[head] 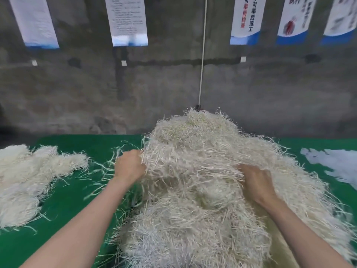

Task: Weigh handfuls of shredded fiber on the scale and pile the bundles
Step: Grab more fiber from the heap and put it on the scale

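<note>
A big heap of pale shredded fiber (202, 151) covers the middle and right of the green table (77, 200). My left hand (129, 167) grips strands at the heap's left edge, fingers buried in the fiber. On the heap's right side, my right hand (255, 182) digs in with its fingertips hidden among the strands. A lower pile of fiber bundles (29, 176) lies at the left of the table. No scale shows in this view.
A grey concrete wall (173, 84) with hanging notice sheets stands right behind the table. A white cord (202, 55) runs down the wall to the heap's top. Crumpled clear plastic (336, 163) lies at the table's right edge. Loose strands (104, 167) lie scattered between the piles.
</note>
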Demonstrator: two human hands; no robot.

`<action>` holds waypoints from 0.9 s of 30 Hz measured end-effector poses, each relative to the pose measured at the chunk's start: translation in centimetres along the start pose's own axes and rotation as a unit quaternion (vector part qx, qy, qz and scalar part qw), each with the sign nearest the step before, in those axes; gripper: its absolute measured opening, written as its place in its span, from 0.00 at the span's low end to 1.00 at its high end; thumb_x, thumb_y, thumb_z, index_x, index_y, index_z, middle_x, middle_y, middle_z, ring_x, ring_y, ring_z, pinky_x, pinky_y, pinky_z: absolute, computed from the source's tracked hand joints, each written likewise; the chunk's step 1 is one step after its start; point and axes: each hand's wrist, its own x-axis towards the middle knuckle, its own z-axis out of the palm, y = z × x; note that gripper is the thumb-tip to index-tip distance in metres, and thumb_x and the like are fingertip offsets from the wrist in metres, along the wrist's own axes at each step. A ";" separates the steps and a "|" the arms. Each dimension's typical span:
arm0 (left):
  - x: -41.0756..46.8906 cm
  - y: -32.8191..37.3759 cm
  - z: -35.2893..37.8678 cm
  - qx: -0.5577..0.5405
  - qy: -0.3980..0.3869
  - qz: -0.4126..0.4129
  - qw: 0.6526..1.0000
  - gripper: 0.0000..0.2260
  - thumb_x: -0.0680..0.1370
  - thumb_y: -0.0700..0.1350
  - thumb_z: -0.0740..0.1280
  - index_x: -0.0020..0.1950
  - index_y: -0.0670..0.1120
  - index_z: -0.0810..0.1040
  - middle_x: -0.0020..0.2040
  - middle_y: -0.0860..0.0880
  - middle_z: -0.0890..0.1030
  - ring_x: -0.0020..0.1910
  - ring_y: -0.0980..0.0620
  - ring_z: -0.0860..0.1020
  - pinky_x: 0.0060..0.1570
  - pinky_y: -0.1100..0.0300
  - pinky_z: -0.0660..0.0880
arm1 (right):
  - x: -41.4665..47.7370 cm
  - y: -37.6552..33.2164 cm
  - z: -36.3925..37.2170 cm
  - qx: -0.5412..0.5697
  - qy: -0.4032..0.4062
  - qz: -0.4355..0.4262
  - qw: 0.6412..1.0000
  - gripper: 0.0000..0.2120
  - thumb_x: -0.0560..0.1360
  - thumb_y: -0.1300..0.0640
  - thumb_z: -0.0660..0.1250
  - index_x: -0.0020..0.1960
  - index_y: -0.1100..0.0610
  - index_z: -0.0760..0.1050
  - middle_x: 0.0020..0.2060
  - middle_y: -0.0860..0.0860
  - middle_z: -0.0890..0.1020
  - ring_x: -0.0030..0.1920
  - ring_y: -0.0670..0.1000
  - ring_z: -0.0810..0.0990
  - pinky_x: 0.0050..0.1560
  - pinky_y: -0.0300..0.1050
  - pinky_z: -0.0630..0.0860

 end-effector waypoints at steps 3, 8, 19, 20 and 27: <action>-0.2 1.3 0.9 -0.045 -0.013 -0.003 0.999 0.15 0.72 0.27 0.59 0.29 0.42 0.65 0.29 0.49 0.69 0.27 0.55 0.68 0.24 0.66 0.62 | 0.8 -3.3 -2.2 0.046 -0.040 -0.077 0.995 0.29 0.71 0.53 0.70 0.69 0.48 0.65 0.64 0.47 0.75 0.64 0.49 0.71 0.62 0.47 0.59; 1.1 1.4 -0.1 -0.117 0.030 -0.043 0.992 0.12 0.71 0.27 0.60 0.30 0.39 0.69 0.29 0.47 0.72 0.29 0.51 0.70 0.25 0.61 0.65 | 1.5 -8.0 -9.0 0.224 -0.123 -0.116 0.960 0.51 0.59 0.41 0.76 0.74 0.43 0.53 0.72 0.45 0.63 0.72 0.50 0.61 0.73 0.56 0.55; -1.6 2.9 -3.8 -0.628 -0.221 -0.184 0.723 0.05 0.78 0.38 0.60 0.46 0.39 0.75 0.32 0.43 0.81 0.26 0.51 0.81 0.23 0.62 0.76 | -1.1 -19.5 0.9 0.161 -0.167 -0.149 0.961 0.09 0.77 0.66 0.58 0.53 0.64 0.75 0.56 0.61 0.77 0.61 0.59 0.74 0.67 0.54 0.68; -2.0 3.1 -3.7 -0.646 -0.224 -0.190 0.705 0.05 0.78 0.39 0.60 0.46 0.40 0.74 0.31 0.44 0.81 0.25 0.52 0.80 0.22 0.63 0.75 | -1.3 -19.3 1.3 0.139 -0.148 -0.165 0.965 0.08 0.78 0.64 0.58 0.51 0.62 0.76 0.55 0.60 0.78 0.59 0.58 0.75 0.66 0.53 0.67; 0.0 -0.2 -3.3 -0.662 -0.112 -0.255 0.696 0.14 0.79 0.37 0.57 0.64 0.36 0.70 0.60 0.37 0.74 0.59 0.37 0.74 0.58 0.42 0.72 | 0.8 -10.5 3.6 0.106 -0.069 -0.116 0.985 0.26 0.74 0.40 0.62 0.69 0.49 0.63 0.62 0.49 0.75 0.63 0.50 0.73 0.68 0.48 0.66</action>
